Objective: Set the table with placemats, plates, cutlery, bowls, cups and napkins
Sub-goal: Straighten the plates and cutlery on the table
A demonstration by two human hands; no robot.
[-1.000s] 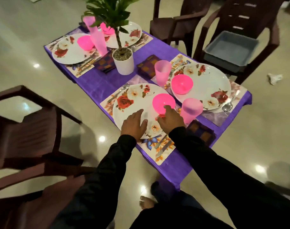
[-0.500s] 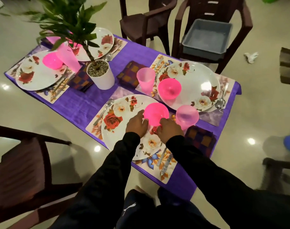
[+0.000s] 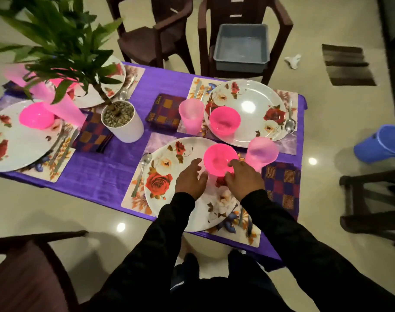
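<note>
Closest to me, the left hand (image 3: 190, 179) has slid across the near plate (image 3: 169, 183) from its place a second ago and now sits beside the pink bowl (image 3: 219, 159), fingers spread and relaxed, gripping nothing. The right hand (image 3: 244, 176) has stayed at the bowl's other side; its fingers lie against the bowl's lower wall, loosely bent, and I cannot tell whether they truly grip it or merely steady it. The bowl rests on the plate's far right part, so I'd judge this is a last nudge into position, not a fresh placing. Around it the near setting looks complete: a spoon (image 3: 142, 170) on the placemat (image 3: 133, 199) to the left, a pale pink cup (image 3: 260, 153) just beside the bowl, a checked napkin (image 3: 280, 185) to the right. Further off, the other settings on the purple tablecloth (image 3: 102, 174) carry plates, bowls and cups too, and the potted plant (image 3: 122, 122) stands mid-table; the job seems nearly finished
</note>
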